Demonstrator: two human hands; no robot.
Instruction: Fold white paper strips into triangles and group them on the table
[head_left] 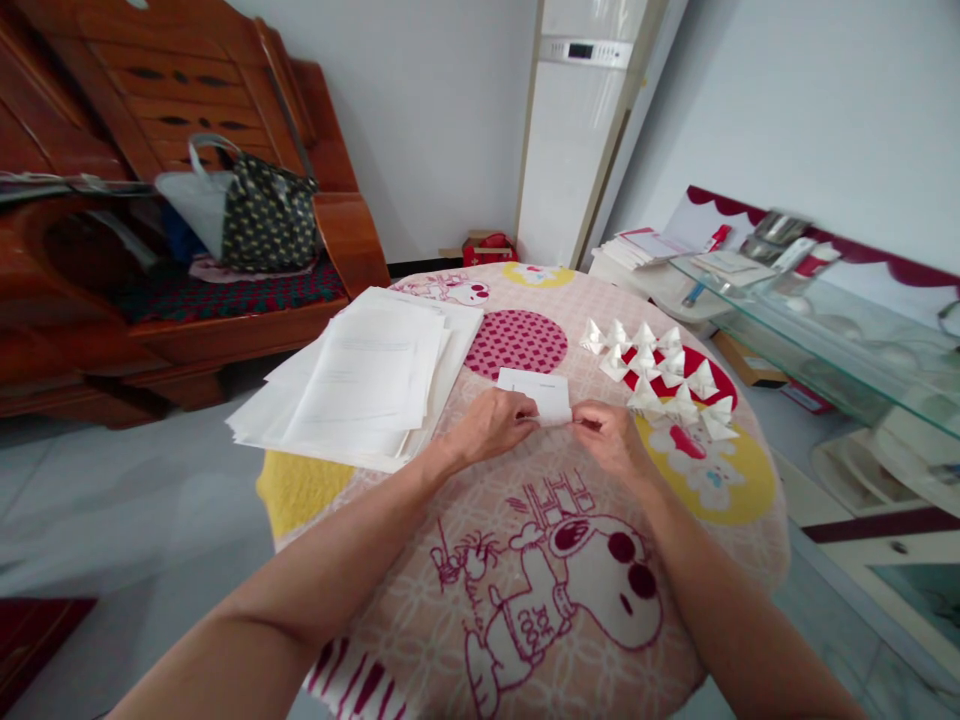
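Note:
A small white sheet of paper [541, 393] with faint print lies low over the middle of the round table. My left hand [496, 424] grips its left lower edge with curled fingers. At its lower right corner, my right hand [609, 432] pinches the paper between thumb and fingers. Left of my hands rests a loose stack of larger white sheets [367, 370], some faintly printed. To the right, several folded white paper shapes with pointed tips [670, 368] stand in rows.
A patterned cloth with cartoon figures [555, 600] covers the table. A glass-topped cabinet [847, 310] with papers and containers is close on the right. A wooden bench [352, 235] with a dark patterned bag [270, 215] stands at the left. A tall white unit [574, 150] is behind.

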